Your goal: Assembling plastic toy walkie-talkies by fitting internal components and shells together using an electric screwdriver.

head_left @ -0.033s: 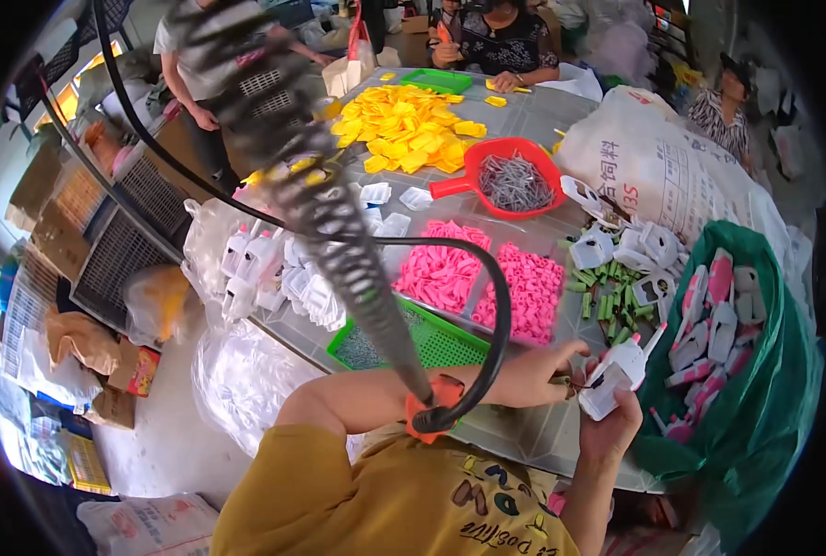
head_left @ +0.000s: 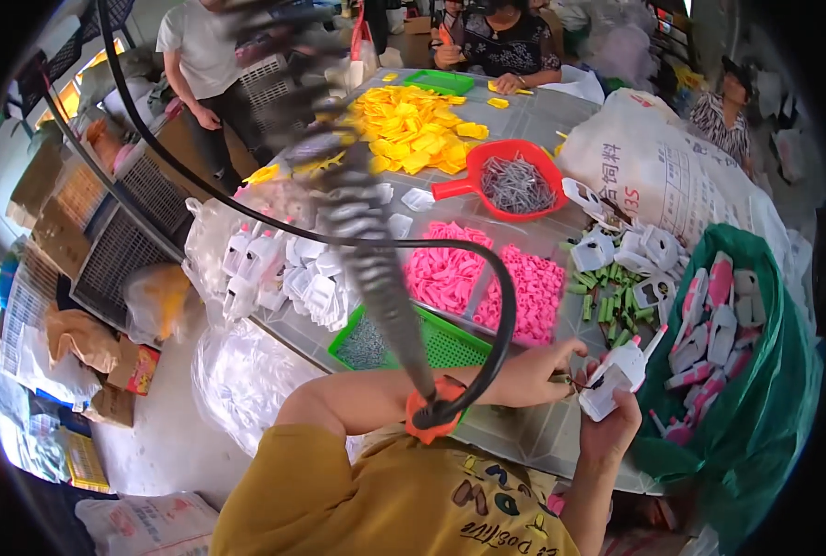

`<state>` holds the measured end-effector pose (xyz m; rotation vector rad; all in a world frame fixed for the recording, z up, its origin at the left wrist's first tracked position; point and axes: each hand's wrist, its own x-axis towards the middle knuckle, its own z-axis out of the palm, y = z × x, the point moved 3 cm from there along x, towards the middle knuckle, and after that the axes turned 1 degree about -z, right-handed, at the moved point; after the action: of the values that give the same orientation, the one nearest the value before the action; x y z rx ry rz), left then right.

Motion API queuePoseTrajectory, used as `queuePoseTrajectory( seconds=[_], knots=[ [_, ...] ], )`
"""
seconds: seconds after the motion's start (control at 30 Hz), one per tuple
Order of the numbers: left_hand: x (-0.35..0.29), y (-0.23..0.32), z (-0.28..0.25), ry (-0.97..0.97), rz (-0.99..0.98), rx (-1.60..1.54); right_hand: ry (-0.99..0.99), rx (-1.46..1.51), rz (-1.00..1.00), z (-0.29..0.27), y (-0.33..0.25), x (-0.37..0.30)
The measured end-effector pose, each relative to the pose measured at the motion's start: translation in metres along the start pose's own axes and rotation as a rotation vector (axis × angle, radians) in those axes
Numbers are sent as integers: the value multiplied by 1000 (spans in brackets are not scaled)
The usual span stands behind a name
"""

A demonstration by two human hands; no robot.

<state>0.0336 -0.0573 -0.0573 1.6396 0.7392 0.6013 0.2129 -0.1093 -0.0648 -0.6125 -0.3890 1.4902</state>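
Observation:
My right hand (head_left: 609, 428) grips a white plastic housing (head_left: 615, 378) with a pink tip, at the table's near right edge. Close against its left side, my left hand (head_left: 552, 367) pinches a small green piece with a thin dark wire; fingers partly hide it. Beyond my hands lie loose green cylindrical pieces (head_left: 617, 301) and a heap of white housings (head_left: 649, 248). A clear tray holds pink strips (head_left: 444, 269) on its left and small pink parts (head_left: 529, 295) on its right. A green basket (head_left: 450, 341) with small metal pieces sits beyond my left forearm.
A coil spring (head_left: 376, 259) and black cable hang before me, ending in an orange-topped device (head_left: 434, 409). A green sack (head_left: 747, 398) of pink-and-white parts stands right. Farther back are a red scoop (head_left: 545, 159) of screws and yellow pieces (head_left: 418, 130). People are across the table.
The hanging spring has swung slightly to the right, and its cable has shifted with it. Both my hands keep the same hold and place.

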Motion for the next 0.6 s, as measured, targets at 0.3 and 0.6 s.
queuePoseTrajectory(
  seconds=[0.3, 0.6],
  knots=[
    [-13, 15, -1, -10, 170, 319, 36, -278, 121, -34, 15, -12],
    [-11, -5, 11, 28, 189, 392, 95, -813, -26, -52, 24, -17]
  ],
)
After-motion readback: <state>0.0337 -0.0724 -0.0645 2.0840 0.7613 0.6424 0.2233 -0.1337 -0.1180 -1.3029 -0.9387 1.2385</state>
